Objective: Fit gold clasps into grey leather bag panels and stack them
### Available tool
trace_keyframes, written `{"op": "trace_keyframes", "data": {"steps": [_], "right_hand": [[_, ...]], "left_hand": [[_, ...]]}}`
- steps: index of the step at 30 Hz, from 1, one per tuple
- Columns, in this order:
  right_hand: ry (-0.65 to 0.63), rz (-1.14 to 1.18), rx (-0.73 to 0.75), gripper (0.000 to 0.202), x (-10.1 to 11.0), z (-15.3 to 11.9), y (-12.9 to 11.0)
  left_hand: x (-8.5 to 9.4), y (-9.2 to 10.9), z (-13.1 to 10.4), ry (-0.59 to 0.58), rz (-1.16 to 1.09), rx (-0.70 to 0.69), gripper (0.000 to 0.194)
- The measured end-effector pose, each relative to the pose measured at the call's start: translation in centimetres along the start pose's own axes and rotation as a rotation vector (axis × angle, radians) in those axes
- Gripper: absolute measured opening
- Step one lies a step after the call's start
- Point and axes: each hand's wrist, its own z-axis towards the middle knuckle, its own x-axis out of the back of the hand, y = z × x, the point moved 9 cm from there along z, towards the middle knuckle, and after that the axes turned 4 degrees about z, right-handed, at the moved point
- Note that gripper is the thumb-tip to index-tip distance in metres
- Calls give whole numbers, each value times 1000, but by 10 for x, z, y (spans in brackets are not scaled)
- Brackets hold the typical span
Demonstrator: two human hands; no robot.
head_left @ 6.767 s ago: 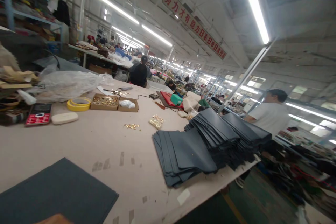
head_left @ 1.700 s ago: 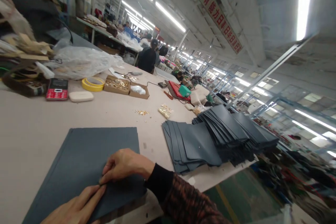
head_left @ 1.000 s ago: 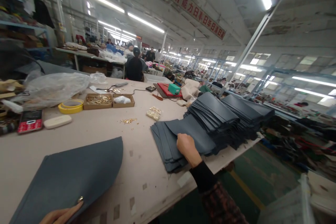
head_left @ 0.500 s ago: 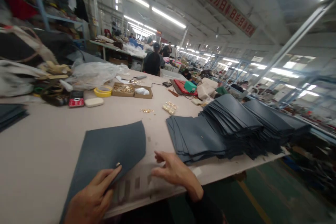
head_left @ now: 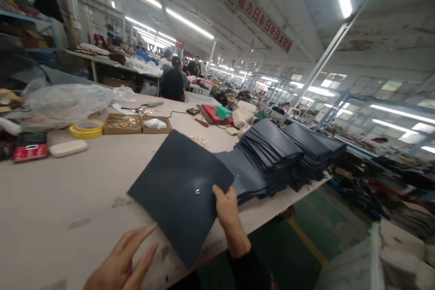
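Observation:
A dark blue-grey sheet [head_left: 176,181] with a small gold metal piece [head_left: 197,192] on its face is raised and turned above the table. My right hand [head_left: 228,208] pinches its right edge, thumb on top. Near the lower left edge of the sheet, my left hand [head_left: 127,258] has its fingers spread and holds nothing. Just right of the held sheet lies a low pile of similar sheets [head_left: 246,176], the top one bearing a small shiny piece. Taller stacks [head_left: 272,142] stand beyond it.
Along the table's [head_left: 84,190] far side are yellow tape [head_left: 86,129], a box of gold parts [head_left: 123,122], a smaller box [head_left: 156,124], a red-and-black device [head_left: 31,146] and plastic bags [head_left: 68,102]. A person [head_left: 172,82] is further back. The table's edge runs along the right.
The sheet has been lifted, turned and moved right. My right hand, empty before, now grips it; my left hand has let go of it. The view has swung right.

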Motion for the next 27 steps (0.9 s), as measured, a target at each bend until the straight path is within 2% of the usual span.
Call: {"op": "trace_keyframes", "data": {"steps": [2, 5, 8, 10, 12, 14, 16, 19, 23, 27], "right_hand": [[139, -100, 14, 45, 50, 23, 2], [234, -289, 12, 53, 109, 44, 13], [290, -561, -4, 66, 150, 49, 22], [325, -781, 80, 71, 164, 49, 16], [252, -959, 201, 61, 160, 53, 8], [76, -1092, 247, 48, 144, 63, 7], [-65, -1242, 213, 42, 129, 78, 9], [-171, -1485, 122, 35, 109, 104, 11], [-218, -1552, 104, 29, 82, 137, 16], [-135, -1546, 70, 36, 78, 168, 30]], "left_hand": [[-15, -4, 19, -74, -40, 151, 49], [-56, 5, 51, -232, -144, 302, 63], [-105, 28, 82, -339, -203, 302, 75], [-137, 42, 95, -385, -212, 274, 81], [-161, 53, 103, -401, -204, 239, 82], [-176, 60, 106, -379, -181, 201, 78], [-181, 61, 109, -329, -148, 178, 73], [-181, 55, 112, -272, -100, 182, 68], [-186, 48, 117, -294, -64, 177, 70], [-190, 47, 121, -290, -10, 167, 70]]}}
